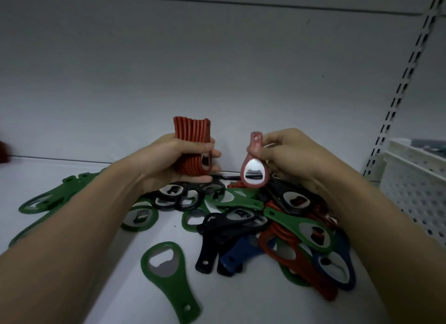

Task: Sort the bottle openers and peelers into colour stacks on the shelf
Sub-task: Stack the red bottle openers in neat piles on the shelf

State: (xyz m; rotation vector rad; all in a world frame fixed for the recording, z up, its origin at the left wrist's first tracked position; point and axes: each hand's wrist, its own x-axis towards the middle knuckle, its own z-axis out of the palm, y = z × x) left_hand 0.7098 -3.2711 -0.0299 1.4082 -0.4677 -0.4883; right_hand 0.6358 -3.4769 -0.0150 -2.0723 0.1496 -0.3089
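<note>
My left hand (169,159) grips a stack of several red bottle openers (193,135), held upright above the white shelf (144,239). A little to its right, my right hand (287,152) pinches a single red bottle opener (253,176) by its handle, metal head hanging down. Below both hands lies a mixed pile of openers (277,220) in green, black, blue and red. A lone green opener (169,273) lies at the front, apart from the pile. Several green openers (48,198) lie flat at the left.
A white perforated basket (415,178) stands at the right, beside a slotted shelf upright (398,94). The grey back panel (217,70) rises behind the hands. A dark red object (3,152) shows at the far left edge.
</note>
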